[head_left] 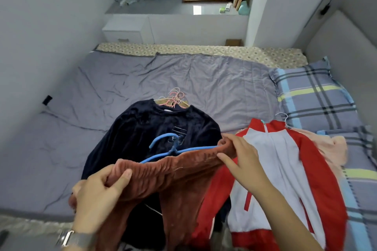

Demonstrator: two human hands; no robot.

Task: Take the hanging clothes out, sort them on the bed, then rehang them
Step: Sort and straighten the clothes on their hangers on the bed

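— What's happening at bottom centre?
— Both hands are gripping the rust-brown ribbed velvet trousers point(173, 171): left hand point(98, 193) pinching one waistband end, right hand point(242, 155) pinching the other, over the blue plastic hanger point(173, 146).
— Sorting?
— Looks so; next they'd need parting.

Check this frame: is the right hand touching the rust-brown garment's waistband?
Touching. The head view shows the right hand pinching one end of the rust-brown garment at its waistband, beside the blue hanger.
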